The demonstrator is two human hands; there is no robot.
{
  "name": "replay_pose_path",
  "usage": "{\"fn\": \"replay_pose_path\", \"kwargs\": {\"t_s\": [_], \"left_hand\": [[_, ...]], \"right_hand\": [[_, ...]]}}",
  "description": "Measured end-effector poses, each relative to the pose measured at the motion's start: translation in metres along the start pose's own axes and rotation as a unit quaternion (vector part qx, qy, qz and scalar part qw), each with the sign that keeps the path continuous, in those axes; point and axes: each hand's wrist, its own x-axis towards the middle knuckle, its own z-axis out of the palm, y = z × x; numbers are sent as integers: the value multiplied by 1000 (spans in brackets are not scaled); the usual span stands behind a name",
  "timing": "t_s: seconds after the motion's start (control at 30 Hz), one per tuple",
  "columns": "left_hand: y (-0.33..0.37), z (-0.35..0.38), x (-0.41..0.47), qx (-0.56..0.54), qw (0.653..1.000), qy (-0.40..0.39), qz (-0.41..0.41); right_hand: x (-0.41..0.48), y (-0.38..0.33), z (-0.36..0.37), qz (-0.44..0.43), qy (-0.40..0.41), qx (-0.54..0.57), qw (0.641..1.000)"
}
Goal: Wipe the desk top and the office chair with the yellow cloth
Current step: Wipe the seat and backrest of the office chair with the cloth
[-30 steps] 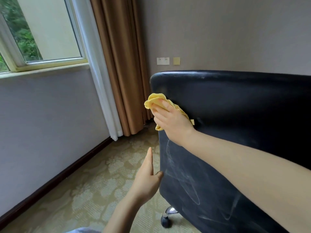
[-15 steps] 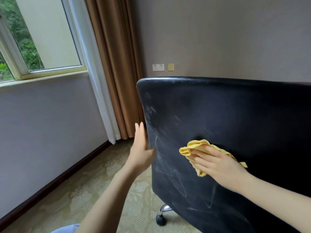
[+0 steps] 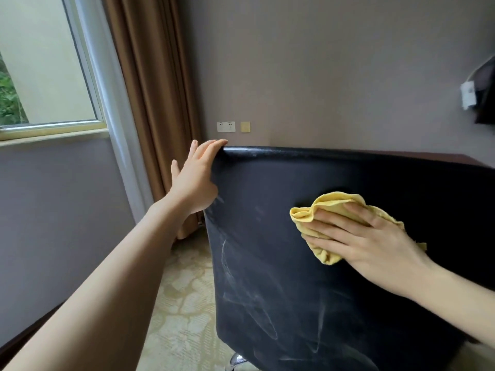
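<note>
L hand (image 3: 195, 180) has been raised to the top-left corner of the office chair (image 3: 267, 263), straight fingers laid on it. Yellow cloth (image 3: 305, 213) is pressed mid-backrest by R hand (image 3: 375, 242), fingers flat, shifted right vs before.

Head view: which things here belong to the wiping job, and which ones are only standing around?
Job: yellow cloth, pressed on the chair back by the right hand; office chair; left hand, resting on the chair's top corner.
Not the job: curtain; window; wall sockets; carpet.
</note>
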Motion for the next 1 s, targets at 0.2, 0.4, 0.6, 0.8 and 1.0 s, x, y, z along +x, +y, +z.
{"fn": "replay_pose_path", "kwargs": {"t_s": [0.2, 0.4, 0.6, 0.8, 1.0], "left_hand": [[-10, 3, -1, -14, 998, 40, 39], [-16, 2, 9, -86, 993, 55, 52], [-20, 6, 5, -83, 994, 47, 59], [-18, 8, -4, -6, 998, 36, 55], [-9, 9, -6, 19, 998, 47, 47]], "right_hand": [[72, -29, 23, -37, 6, -18, 999], [138, -74, 34, 8, -71, -41, 997], [198, -89, 24, -41, -163, -74, 983], [216, -97, 25, -22, -160, -85, 983], [171, -90, 43, 14, -86, -131, 988]]}}
